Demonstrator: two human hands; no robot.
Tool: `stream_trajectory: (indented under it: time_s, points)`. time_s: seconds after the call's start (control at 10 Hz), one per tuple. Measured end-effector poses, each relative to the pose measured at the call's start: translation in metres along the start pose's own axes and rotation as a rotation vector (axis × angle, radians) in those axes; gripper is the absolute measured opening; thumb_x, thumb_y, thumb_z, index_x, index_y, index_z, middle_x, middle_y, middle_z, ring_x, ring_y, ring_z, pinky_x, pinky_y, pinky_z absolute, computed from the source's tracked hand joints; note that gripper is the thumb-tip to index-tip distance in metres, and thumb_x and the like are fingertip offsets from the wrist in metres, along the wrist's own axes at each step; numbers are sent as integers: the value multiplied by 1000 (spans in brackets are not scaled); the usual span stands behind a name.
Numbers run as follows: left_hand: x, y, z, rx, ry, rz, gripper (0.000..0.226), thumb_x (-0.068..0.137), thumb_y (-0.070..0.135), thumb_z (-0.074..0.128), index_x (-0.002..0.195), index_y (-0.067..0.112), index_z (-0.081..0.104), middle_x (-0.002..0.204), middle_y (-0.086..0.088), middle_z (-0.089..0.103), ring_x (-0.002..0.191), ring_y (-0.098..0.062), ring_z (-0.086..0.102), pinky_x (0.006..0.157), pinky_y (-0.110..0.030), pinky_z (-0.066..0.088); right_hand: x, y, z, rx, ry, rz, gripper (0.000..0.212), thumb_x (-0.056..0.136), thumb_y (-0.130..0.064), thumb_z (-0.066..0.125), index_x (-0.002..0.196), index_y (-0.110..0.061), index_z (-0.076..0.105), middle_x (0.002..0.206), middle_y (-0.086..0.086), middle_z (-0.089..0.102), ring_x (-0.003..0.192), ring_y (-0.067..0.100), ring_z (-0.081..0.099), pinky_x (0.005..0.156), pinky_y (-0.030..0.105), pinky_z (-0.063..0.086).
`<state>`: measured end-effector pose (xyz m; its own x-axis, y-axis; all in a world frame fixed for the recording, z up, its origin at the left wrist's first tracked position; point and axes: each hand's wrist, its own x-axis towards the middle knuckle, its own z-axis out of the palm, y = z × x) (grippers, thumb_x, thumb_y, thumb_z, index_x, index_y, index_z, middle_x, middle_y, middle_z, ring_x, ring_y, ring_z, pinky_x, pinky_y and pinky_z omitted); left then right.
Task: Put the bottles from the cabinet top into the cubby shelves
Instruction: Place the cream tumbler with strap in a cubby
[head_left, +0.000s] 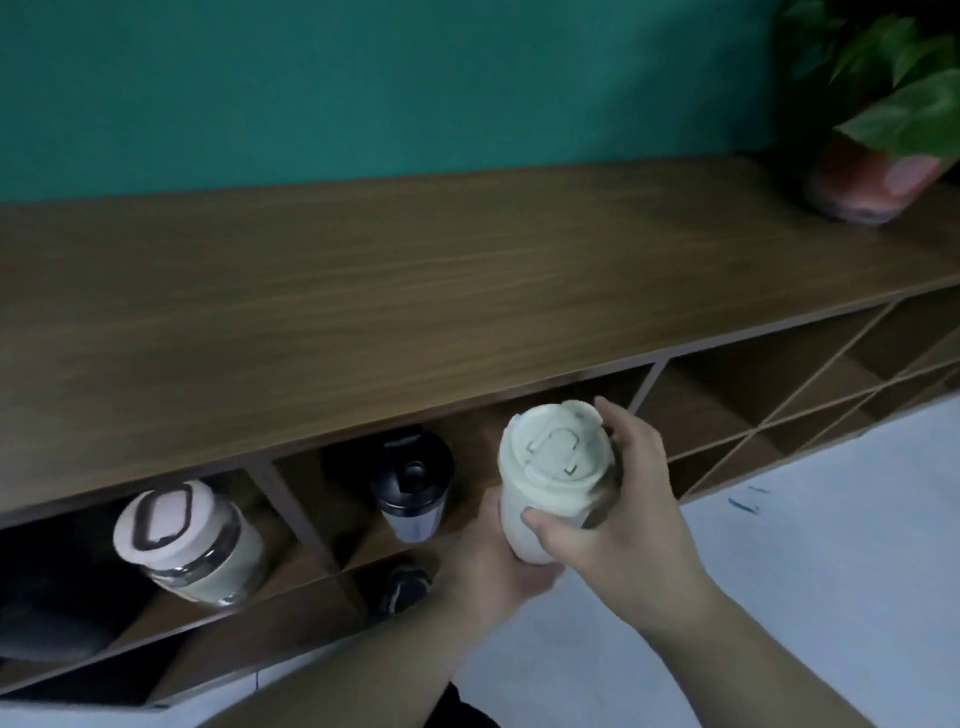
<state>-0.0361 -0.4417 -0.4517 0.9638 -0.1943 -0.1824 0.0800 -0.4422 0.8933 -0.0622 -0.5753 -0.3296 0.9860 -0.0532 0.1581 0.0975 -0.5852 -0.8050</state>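
Note:
A pale green bottle (553, 467) with a flip lid is held upright in front of the top row of cubbies, just below the cabinet top's (415, 291) front edge. My left hand (493, 561) cups its base from below. My right hand (623, 493) wraps its side, thumb on the front. A pink-lidded clear bottle (187, 545) stands in the top cubby at the left. A black-lidded bottle (413, 486) stands in the cubby beside it. A dark object (405, 584) lies in the cubby below; I cannot tell what it is.
A potted plant (878, 150) stands at the far right of the wooden cabinet top, against the teal wall. Open cubbies (753, 395) run to the right. A dark shape (47, 613) fills the lower left cubby. White floor (805, 545) lies before the cabinet.

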Motion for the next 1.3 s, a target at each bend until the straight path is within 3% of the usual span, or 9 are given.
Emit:
stream_trajectory:
  time_s: [0.2, 0.3, 0.4, 0.5, 0.7, 0.8, 0.9, 1.1, 1.3]
  points:
    - [36, -10, 24, -84, 106, -89, 69, 79, 27, 75, 145, 13, 57, 112, 27, 57, 90, 22, 51, 89, -12, 51, 42, 33, 45, 71, 58, 241, 116, 51, -40, 94, 150, -33, 34, 145, -13, 50, 132, 6, 49, 97, 27, 45]
    - [58, -17, 31, -6, 179, -90, 52, 90, 8, 78, 136, 19, 57, 118, 25, 58, 92, 22, 55, 92, -17, 48, 64, 47, 48, 49, 4, 192, 74, 52, -40, 87, 118, -41, 53, 118, -13, 65, 111, 7, 64, 85, 31, 56]
    - [79, -36, 35, -10, 237, -81, 68, 80, 23, 86, 141, 25, 57, 129, 13, 69, 125, -1, 65, 102, -32, 59, 80, 53, 40, 66, -78, 149, 55, 59, -26, 89, 95, -45, 51, 103, -21, 66, 103, -1, 63, 78, 18, 51]
    - [81, -51, 38, 21, 264, -100, 91, 73, 17, 90, 153, 18, 46, 143, -1, 63, 138, -19, 59, 112, -47, 54, 89, 63, 29, 124, -167, 113, 63, 59, -25, 93, 100, -47, 50, 102, -33, 66, 99, -15, 60, 76, 4, 45]
    - [77, -37, 43, 65, 306, -191, 83, 76, 14, 93, 146, 5, 50, 141, -15, 63, 135, -33, 57, 111, -46, 51, 99, 81, 24, 140, -315, 52, 82, 58, -31, 94, 124, -45, 47, 122, -22, 66, 119, -4, 60, 100, 24, 49]
    - [80, -36, 42, 66, 339, -194, 79, 81, 24, 90, 145, 8, 48, 141, -15, 65, 133, -36, 61, 106, -47, 54, 98, 85, 20, 160, -334, -2, 88, 65, -5, 92, 129, -40, 44, 129, -18, 63, 121, -7, 58, 99, 15, 45]
    - [82, -39, 41, 87, 343, -159, 81, 80, 32, 86, 150, 20, 47, 146, -7, 63, 137, -30, 59, 109, -47, 54, 97, 83, 18, 249, -310, -57, 88, 66, -2, 89, 138, -25, 44, 138, 3, 58, 130, 8, 56, 106, 25, 45]
    - [85, -41, 46, 113, 385, -164, 99, 72, 16, 94, 157, 12, 42, 152, -14, 57, 142, -34, 52, 115, -48, 48, 102, 74, 16, 140, -248, -129, 72, 68, -20, 83, 124, -48, 48, 131, -11, 57, 127, 4, 54, 106, 25, 44]
    - [87, -42, 46, 88, 366, -181, 99, 72, 16, 93, 157, 18, 42, 148, -10, 59, 139, -32, 53, 115, -47, 48, 106, 80, 16, 149, -264, -124, 69, 68, -22, 83, 126, -43, 52, 132, 2, 61, 128, 18, 57, 107, 50, 47]
